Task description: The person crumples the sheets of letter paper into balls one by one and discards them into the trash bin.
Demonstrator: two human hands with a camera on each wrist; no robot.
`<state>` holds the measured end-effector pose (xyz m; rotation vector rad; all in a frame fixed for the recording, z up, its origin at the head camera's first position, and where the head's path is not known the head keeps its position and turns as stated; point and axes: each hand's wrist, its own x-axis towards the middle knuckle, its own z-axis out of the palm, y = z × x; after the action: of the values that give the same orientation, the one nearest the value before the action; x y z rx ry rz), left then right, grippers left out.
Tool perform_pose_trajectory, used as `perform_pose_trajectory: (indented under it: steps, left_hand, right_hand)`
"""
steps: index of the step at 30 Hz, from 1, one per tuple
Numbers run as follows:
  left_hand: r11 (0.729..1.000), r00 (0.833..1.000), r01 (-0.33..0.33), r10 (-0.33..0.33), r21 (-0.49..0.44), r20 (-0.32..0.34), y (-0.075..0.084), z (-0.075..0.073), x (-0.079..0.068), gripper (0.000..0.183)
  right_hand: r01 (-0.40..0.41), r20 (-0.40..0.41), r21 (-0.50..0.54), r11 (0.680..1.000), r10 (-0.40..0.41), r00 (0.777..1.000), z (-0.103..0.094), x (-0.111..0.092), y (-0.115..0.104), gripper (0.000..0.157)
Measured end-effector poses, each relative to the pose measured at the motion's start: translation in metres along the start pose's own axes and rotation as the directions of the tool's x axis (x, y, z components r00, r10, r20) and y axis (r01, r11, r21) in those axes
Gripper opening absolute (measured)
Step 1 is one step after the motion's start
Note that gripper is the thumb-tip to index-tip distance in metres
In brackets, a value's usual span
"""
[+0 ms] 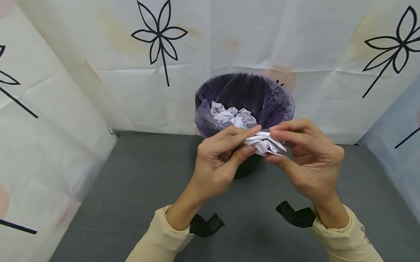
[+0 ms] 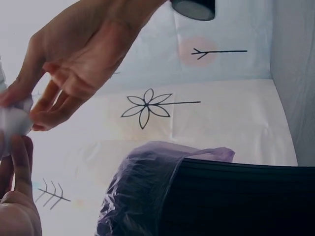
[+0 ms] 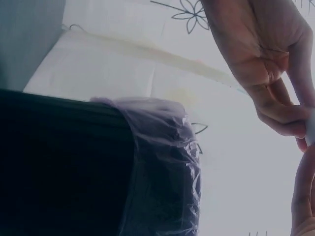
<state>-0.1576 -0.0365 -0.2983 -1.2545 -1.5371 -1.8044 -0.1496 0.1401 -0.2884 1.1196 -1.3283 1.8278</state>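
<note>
Both hands pinch one crumpled ball of white paper (image 1: 265, 143) in front of the bin's near rim in the head view. My left hand (image 1: 217, 156) grips its left side between thumb and fingers. On the right side, my right hand (image 1: 307, 158) holds it with the thumb below and the fingertips above. Behind the hands stands a dark round bin (image 2: 246, 201) with a purple plastic liner (image 1: 278, 99) folded over its rim. Several crumpled papers (image 1: 228, 115) lie inside it. The hands hide part of the bin's front. The left wrist view shows the paper ball (image 2: 15, 120) at its left edge.
The bin stands at the back of a dark grey table (image 1: 140, 190), close to a white cloth backdrop (image 1: 95, 24) with black flower drawings. Cloth also hangs on the left and right sides. Black straps (image 1: 206, 225) stick out from both cream sleeves (image 1: 163, 238).
</note>
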Motion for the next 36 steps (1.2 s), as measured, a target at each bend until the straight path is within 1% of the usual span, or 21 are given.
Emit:
perform_pose_trajectory:
  steps: [3, 5, 7, 8, 10, 11, 13, 15, 18, 20, 23, 25, 27, 29, 30, 33, 36]
  left_hand:
    - [0.997, 0.999, 0.053, -0.053, -0.053, 0.007, 0.001, -0.003, 0.000, 0.033]
    - [0.993, 0.995, 0.095, -0.093, -0.074, 0.025, 0.002, -0.004, 0.000, 0.034]
    - [0.988, 0.991, 0.126, -0.122, -0.085, 0.047, 0.003, -0.004, 0.000, 0.036]
    - [0.989, 0.990, 0.133, -0.130, -0.072, 0.050, 0.004, -0.004, 0.000, 0.037]
    - [0.992, 0.991, 0.125, -0.124, -0.025, 0.043, 0.004, -0.003, 0.000, 0.038]
    - [0.994, 0.993, 0.109, -0.109, 0.004, 0.033, 0.005, -0.002, 0.001, 0.038]
    - [0.995, 0.999, 0.053, -0.053, 0.090, -0.007, 0.004, 0.001, 0.002, 0.035]
    - [0.985, 0.999, -0.007, 0.015, 0.174, -0.049, 0.004, 0.005, 0.003, 0.031]
    - [0.958, 0.989, -0.075, 0.107, 0.277, -0.102, 0.003, 0.012, 0.003, 0.027]
    - [0.940, 0.980, -0.097, 0.147, 0.328, -0.131, 0.003, 0.016, 0.004, 0.026]
    - [0.913, 0.970, -0.111, 0.186, 0.393, -0.158, 0.003, 0.021, 0.005, 0.026]
    - [0.896, 0.963, -0.113, 0.204, 0.429, -0.174, 0.004, 0.024, 0.005, 0.026]
    - [0.881, 0.958, -0.105, 0.213, 0.461, -0.191, 0.003, 0.026, 0.005, 0.026]
    - [0.880, 0.957, -0.082, 0.201, 0.468, -0.211, 0.002, 0.026, 0.005, 0.027]
    - [0.883, 0.956, -0.065, 0.188, 0.465, -0.224, 0.002, 0.026, 0.004, 0.028]
    - [0.902, 0.960, 0.005, 0.116, 0.432, -0.254, 0.002, 0.025, 0.003, 0.032]
    - [0.931, 0.963, 0.067, 0.033, 0.358, -0.266, 0.004, 0.024, 0.001, 0.039]
  right_hand:
    - [-0.071, 0.020, -0.040, 0.997, 0.072, 0.997, -0.003, -0.001, -0.002, 0.050]
    - [-0.093, 0.019, -0.061, 0.994, 0.095, 0.995, -0.005, 0.000, -0.003, 0.050]
    - [-0.089, 0.016, -0.053, 0.995, 0.090, 0.996, -0.005, 0.000, -0.002, 0.044]
    - [-0.079, 0.010, -0.041, 0.996, 0.080, 0.997, -0.005, 0.000, -0.001, 0.040]
    - [-0.047, -0.003, -0.022, 0.999, 0.047, 0.999, -0.003, 0.000, 0.000, 0.033]
    - [-0.030, -0.009, -0.015, 0.999, 0.030, 1.000, -0.002, 0.000, 0.001, 0.030]
    - [0.005, -0.021, -0.018, 1.000, -0.005, 1.000, 0.001, 0.000, 0.002, 0.025]
    - [0.043, -0.045, -0.041, 0.998, -0.045, 0.998, 0.006, 0.001, 0.003, 0.021]
    - [0.091, -0.106, -0.083, 0.992, -0.100, 0.989, 0.013, 0.002, 0.005, 0.016]
    - [0.122, -0.157, -0.121, 0.985, -0.140, 0.978, 0.019, 0.002, 0.007, 0.016]
    - [0.159, -0.226, -0.195, 0.968, -0.202, 0.953, 0.025, 0.002, 0.010, 0.016]
    - [0.176, -0.259, -0.277, 0.945, -0.250, 0.933, 0.028, 0.001, 0.012, 0.018]
    - [0.175, -0.279, -0.353, 0.919, -0.282, 0.918, 0.030, 0.001, 0.015, 0.019]
    - [0.159, -0.278, -0.414, 0.896, -0.291, 0.915, 0.031, 0.000, 0.018, 0.018]
    - [0.149, -0.273, -0.429, 0.891, -0.285, 0.919, 0.030, -0.001, 0.019, 0.017]
    - [0.128, -0.248, -0.418, 0.899, -0.249, 0.936, 0.029, -0.001, 0.022, 0.013]
    - [0.128, -0.233, -0.382, 0.915, -0.229, 0.945, 0.028, 0.000, 0.024, 0.012]
